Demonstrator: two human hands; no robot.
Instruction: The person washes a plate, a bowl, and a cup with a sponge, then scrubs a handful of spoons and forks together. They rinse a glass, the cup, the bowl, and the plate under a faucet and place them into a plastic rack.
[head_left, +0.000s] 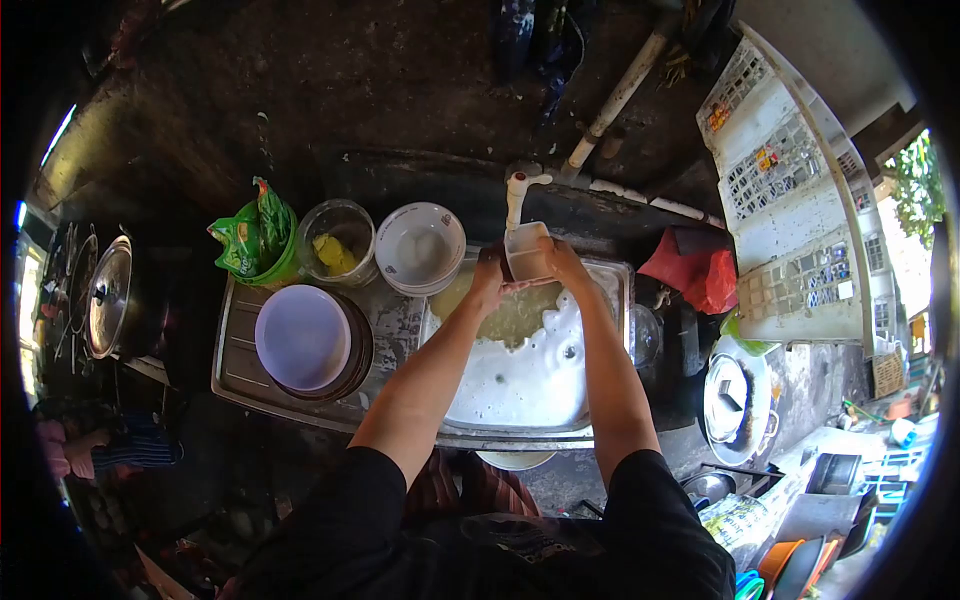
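Observation:
Both my hands hold a small whitish rectangular container (530, 262) under the white tap (516, 198). My left hand (488, 278) grips its left side, and my right hand (566, 266) has fingers wrapped round its right side. Below them is the metal sink (612, 300), with cloudy water towards the back and thick white suds (520, 385) in front. Left of my hands stands a stack of white bowls (421, 248). A clear tub (335, 245) with something yellow inside is beside it. Whether water runs from the tap is hard to make out.
Lilac plates or bowls (302, 338) are stacked on the left drainboard, near a green bucket (285, 268) holding green packets. A white plastic rack (800, 200) stands at right, behind a red bag (692, 272). Pots and a lidded pan (738, 400) sit lower right. A person's arm shows at far left.

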